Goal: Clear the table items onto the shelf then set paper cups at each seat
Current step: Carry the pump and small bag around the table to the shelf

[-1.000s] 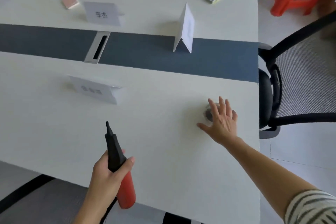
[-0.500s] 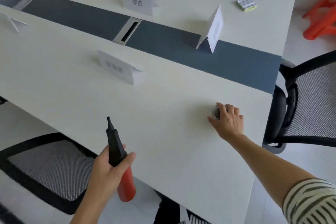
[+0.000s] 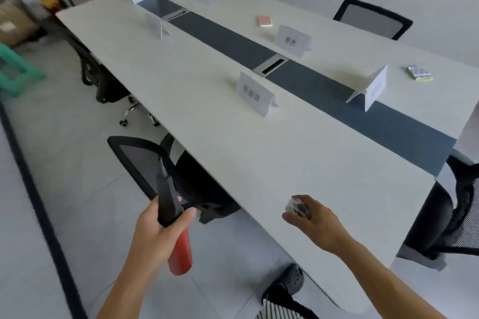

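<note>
– Tool (image 3: 167, 194) on the left, then: who has it?
– I do. My left grip (image 3: 153, 233) is clenched round it where the black upper part meets the red lower part, thumb across the front. The black tip points up and away from me. It is out over the floor, just off the near edge of the bench (image 3: 207, 101), in front of a black mesh chair (image 3: 140, 160) pushed in at that edge.
– And on the bench itself?
– A near name card (image 3: 255, 93), folded and white, stands on my side of the dark strip (image 3: 324, 90) that runs down the middle. A side-on name card (image 3: 370, 88) stands further right, at the strip's far edge. Beyond the strip lie a pink pad (image 3: 265, 21) and, far right, a small patterned block (image 3: 420, 74).
– Your other one?
– My right grip (image 3: 316, 223) is over the bench, close to its near edge, fingers curled round a small round item (image 3: 296, 206) that looks dark inside a clear wrapping. Whether the item touches the surface, I cannot tell.
– Past that?
– An end chair (image 3: 451, 215), black, at the bench's right end.
</note>
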Demonstrator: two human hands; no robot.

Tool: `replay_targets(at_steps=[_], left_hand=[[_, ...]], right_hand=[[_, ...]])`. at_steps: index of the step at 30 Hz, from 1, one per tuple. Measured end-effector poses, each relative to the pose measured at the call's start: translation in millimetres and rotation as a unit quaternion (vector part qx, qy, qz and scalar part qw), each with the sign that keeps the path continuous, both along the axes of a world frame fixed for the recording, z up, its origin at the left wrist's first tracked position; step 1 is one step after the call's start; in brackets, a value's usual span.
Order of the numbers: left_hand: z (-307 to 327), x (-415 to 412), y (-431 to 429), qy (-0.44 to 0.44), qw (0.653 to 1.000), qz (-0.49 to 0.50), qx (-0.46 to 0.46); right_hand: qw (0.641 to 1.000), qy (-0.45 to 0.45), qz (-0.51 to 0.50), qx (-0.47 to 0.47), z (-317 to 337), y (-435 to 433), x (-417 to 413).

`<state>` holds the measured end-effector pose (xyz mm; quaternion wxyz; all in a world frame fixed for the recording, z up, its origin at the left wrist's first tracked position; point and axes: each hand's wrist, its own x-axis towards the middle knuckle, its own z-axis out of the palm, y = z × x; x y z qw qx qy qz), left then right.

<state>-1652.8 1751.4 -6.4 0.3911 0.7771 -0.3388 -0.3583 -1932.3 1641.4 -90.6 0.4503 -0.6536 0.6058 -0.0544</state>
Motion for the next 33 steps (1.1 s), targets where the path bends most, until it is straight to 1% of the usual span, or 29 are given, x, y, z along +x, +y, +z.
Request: replay_targets(at_steps=[3,6,10,13,18,24,27,30,33], left_hand=[[0.6,29.0,74.7,-0.006,0.999,0.044,0.014],[0.5,63.1,151.0,0.002,0.992,0.127,0.027],[6.1,106.2,230.3,0.005,0.97,0.241,0.027],[7.3,131.7,264.4,0.015,0.953,0.302,0.018],[2.0,180.1,285.0,0.037,0.933,0.357,0.012],[0.9,268.7,272.7,0.041,0.911,0.41,0.018],[8.3,315.8,259.1,0.034,0.902,0.431,0.006],[9.6,357.6,249.8,0.039,0.897,0.44,0.005],[7.1,402.8,246.3,0.049,0.89,0.453,0.006]], right_hand=[[0.994,-0.06,0.057,0.072,6.7,53.4,36.2],[0.983,-0.084,0.098,0.132,15.8,102.0,74.6],[0.975,-0.103,0.134,0.143,35.9,134.5,125.0],[0.97,-0.11,0.169,0.135,48.6,138.5,165.7],[0.957,-0.116,0.235,0.121,57.8,121.5,244.4],[0.944,-0.102,0.292,0.119,70.1,77.9,369.3],[0.94,-0.119,0.299,0.115,81.9,58.5,439.7],[0.932,-0.122,0.326,0.103,84.5,39.7,503.1],[0.93,-0.118,0.323,0.127,88.0,27.5,560.0]])
